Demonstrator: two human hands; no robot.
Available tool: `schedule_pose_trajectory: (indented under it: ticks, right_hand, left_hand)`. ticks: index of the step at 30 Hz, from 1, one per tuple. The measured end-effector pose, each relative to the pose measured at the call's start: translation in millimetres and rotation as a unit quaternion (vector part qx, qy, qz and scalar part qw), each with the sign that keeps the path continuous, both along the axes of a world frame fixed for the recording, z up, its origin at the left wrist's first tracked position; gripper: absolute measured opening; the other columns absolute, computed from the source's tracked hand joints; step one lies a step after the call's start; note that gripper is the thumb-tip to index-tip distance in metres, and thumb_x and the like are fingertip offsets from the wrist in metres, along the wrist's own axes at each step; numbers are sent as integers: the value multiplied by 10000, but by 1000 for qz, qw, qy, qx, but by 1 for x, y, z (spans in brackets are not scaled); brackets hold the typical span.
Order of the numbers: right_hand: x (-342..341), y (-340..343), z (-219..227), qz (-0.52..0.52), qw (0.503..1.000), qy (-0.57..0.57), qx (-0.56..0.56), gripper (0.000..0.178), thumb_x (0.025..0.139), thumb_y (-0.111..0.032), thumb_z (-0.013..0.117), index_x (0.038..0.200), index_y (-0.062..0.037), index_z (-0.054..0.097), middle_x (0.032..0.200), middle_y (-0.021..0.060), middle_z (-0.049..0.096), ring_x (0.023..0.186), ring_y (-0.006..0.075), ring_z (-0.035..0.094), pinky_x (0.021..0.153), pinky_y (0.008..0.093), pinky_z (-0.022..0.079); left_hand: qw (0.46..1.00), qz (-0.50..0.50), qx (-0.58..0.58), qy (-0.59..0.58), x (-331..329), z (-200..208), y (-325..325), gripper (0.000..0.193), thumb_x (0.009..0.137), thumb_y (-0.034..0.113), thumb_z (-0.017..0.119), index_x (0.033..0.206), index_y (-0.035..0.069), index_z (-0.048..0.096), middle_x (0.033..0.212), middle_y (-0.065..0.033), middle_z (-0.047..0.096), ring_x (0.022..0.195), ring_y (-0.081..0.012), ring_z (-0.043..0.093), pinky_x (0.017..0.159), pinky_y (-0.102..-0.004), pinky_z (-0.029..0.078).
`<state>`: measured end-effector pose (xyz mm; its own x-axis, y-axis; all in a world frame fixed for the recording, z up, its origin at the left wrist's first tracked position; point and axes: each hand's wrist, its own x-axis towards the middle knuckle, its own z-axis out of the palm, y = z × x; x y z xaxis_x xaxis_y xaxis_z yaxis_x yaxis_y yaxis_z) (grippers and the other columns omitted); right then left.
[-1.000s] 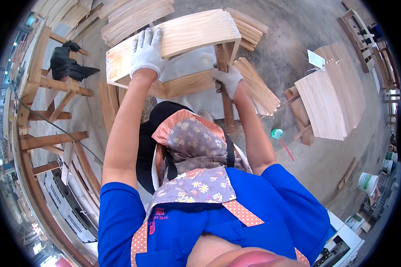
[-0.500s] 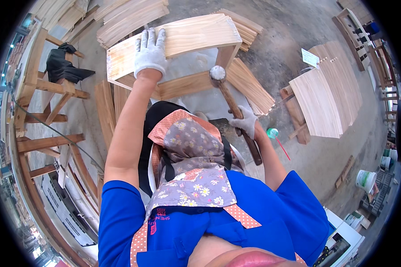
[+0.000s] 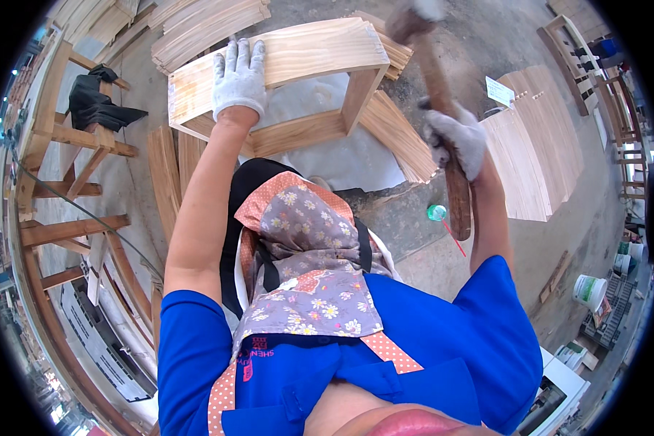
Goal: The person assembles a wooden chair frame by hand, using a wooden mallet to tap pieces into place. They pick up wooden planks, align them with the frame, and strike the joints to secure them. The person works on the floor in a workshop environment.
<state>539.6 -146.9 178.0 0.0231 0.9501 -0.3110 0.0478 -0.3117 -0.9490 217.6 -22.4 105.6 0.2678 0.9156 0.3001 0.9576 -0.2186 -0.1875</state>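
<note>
The box (image 3: 312,49) looks joined at its corners, left hand (image 3: 238,83) flat on top, right hand (image 3: 459,138) gripping a hammer (image 3: 434,76), nearby boards (image 3: 396,134) not yet joined.

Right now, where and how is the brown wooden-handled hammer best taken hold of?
Probably around the middle of its straight brown wooden handle, coming from the person's right, as the white-gloved right hand does. The bulky hammer head is at the far end, and the slim shaft slants back toward the person's right forearm.
</note>
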Motion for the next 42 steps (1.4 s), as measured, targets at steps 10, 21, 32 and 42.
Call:
schedule_pose_trajectory:
  ticks: [10,21,32,42]
  right_hand:
    - [-16,-1,3,11,999,-12,-34,388,818,-262,674,1110,-28,572,649,18,510,442,71,465,381,223,366]
    - [29,-61,-46,-50,992,111,-31,531,795,-233,670,1207,48,491,649,32,516,439,87,466,382,210,370]
    - [16,-81,-103,-86,978,138,-130,466,825,-209,653,1201,16,493,697,18,503,472,69,444,386,189,362]
    - [10,-74,-117,-69,979,131,-141,470,800,-225,671,1172,16,514,656,22,500,427,93,452,381,231,385]
  left_hand:
    - [999,-23,45,-3,-4,-6,0,772,767,259,663,1441,107,318,1472,-145,350,1389,-294,280,1154,-482,153]
    - [999,-28,19,16,-52,5,-24,781,750,133,639,1455,121,302,1484,-120,334,1399,-259,265,1160,-481,119]
    - [989,-139,39,-29,-82,6,-30,773,677,20,601,1415,127,393,1436,-125,411,1360,-297,334,1149,-496,165]
    - [962,-223,-56,-150,-21,28,-67,716,690,146,754,1351,116,479,1395,-184,440,1329,-369,361,1116,-467,271]
